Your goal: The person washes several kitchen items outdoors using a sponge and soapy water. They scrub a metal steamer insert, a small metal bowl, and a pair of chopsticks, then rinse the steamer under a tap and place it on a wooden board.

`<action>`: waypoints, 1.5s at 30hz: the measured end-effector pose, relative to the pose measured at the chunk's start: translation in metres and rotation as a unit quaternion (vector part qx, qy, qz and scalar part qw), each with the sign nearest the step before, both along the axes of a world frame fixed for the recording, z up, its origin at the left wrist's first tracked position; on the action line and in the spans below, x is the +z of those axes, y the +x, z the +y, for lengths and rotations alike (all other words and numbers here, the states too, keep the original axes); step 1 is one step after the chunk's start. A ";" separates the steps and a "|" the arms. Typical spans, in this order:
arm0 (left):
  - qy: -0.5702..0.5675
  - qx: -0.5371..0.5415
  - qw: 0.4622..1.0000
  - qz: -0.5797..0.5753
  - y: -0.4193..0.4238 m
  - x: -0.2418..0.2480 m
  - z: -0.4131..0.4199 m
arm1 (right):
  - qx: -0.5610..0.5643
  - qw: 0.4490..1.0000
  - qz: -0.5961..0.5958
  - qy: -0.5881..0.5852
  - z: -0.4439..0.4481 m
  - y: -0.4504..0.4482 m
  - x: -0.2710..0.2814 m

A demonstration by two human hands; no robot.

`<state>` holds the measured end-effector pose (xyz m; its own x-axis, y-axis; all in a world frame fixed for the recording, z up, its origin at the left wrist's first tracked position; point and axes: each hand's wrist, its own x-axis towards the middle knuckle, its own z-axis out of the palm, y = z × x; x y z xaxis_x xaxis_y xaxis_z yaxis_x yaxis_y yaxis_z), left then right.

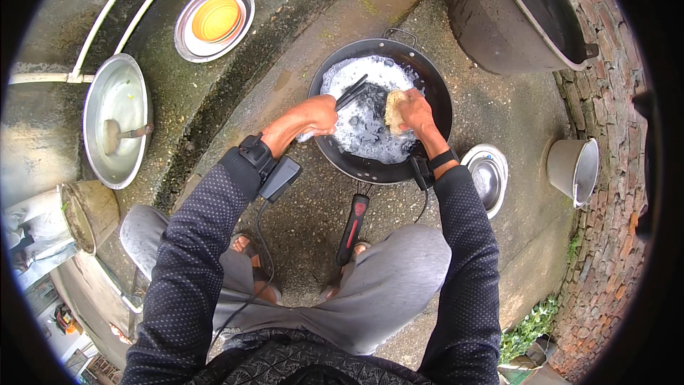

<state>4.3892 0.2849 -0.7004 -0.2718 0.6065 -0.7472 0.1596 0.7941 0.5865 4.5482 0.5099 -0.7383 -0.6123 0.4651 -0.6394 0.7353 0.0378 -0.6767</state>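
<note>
A large dark wok (439,96) with a long black-and-red handle (353,230) rests on the concrete ground, holding foamy water (363,139). My left hand (319,114) is closed on a bundle of dark chopsticks (352,92), whose far ends reach over the foam; some suds cling below the fingers. My right hand (417,111) grips a pale, fibrous scrubber (395,112) above the right part of the foam. Both wrists wear black straps with small devices.
At left are a metal basin (123,163) with a wooden-handled tool, and a bowl (184,45) holding orange dishes. Metal bowls (502,171) sit right of the wok. A big tub (497,37), a small bucket (561,166) and a brick wall (598,256) stand farther right.
</note>
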 end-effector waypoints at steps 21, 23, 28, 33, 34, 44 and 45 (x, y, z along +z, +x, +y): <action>0.166 0.358 0.864 -0.312 0.080 0.021 0.014 | -0.238 0.900 0.155 -0.330 -0.027 0.000 0.035; 0.162 0.374 0.854 -0.323 0.093 0.020 0.026 | -0.133 0.916 0.188 -0.328 -0.050 0.001 0.018; 0.106 0.343 0.849 -0.387 0.120 0.034 0.025 | -0.115 0.980 0.113 0.121 -0.018 -0.017 -0.035; 0.102 0.335 0.878 -0.327 0.103 0.043 0.011 | -0.272 0.937 0.200 -0.087 0.007 -0.008 0.003; 0.112 0.323 0.877 -0.337 0.100 0.041 0.013 | -0.253 0.932 0.189 -0.179 -0.001 -0.002 0.014; 0.110 0.182 0.961 -0.178 0.129 0.037 0.015 | -0.116 0.985 0.119 0.054 -0.024 -0.012 -0.026; 0.102 0.142 0.973 -0.153 0.125 0.037 0.011 | -0.126 0.978 0.145 0.077 -0.017 -0.011 -0.023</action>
<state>4.5139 0.2961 -0.6636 -0.2332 0.6838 -0.6914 -0.2560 0.6427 0.7221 4.5369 0.4933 -0.7610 -0.6103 0.7027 -0.3658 0.5126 -0.0018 -0.8586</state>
